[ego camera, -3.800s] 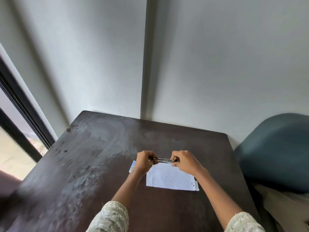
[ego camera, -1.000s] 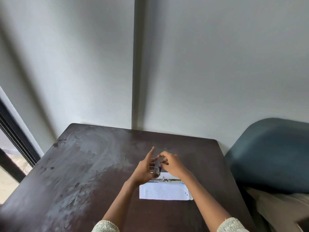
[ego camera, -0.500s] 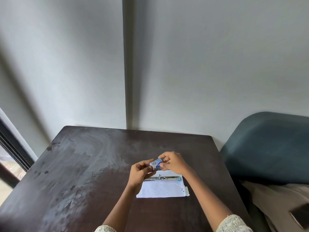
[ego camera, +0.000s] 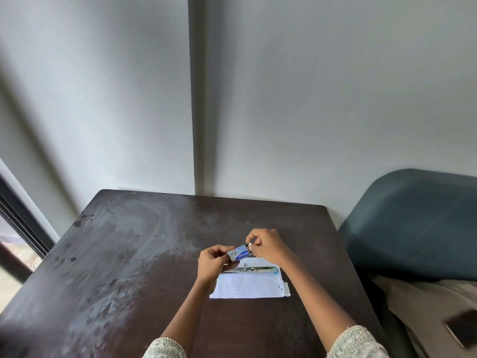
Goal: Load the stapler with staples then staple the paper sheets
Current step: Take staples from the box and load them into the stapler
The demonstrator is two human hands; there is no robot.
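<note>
Dark wood, the worktop (ego camera: 108,254), scuffed pale on its left half. The left hand (ego camera: 213,262) pinches the small blue staple box (ego camera: 238,254) in its grip, raised above the worktop; the right hand (ego camera: 265,245) pinches the box's white end, likely drawing the inner tray out. Below them the stapler (ego camera: 251,269) lies on the paper sheets (ego camera: 250,285). A sharp pull could scatter staples across the worktop. White lettering on the box is too small to read, as are the sheets' printed lines.

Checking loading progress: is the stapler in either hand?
Apart. The head view shows the stapler lying on the paper, while both hands hold the staple box above it.
</note>
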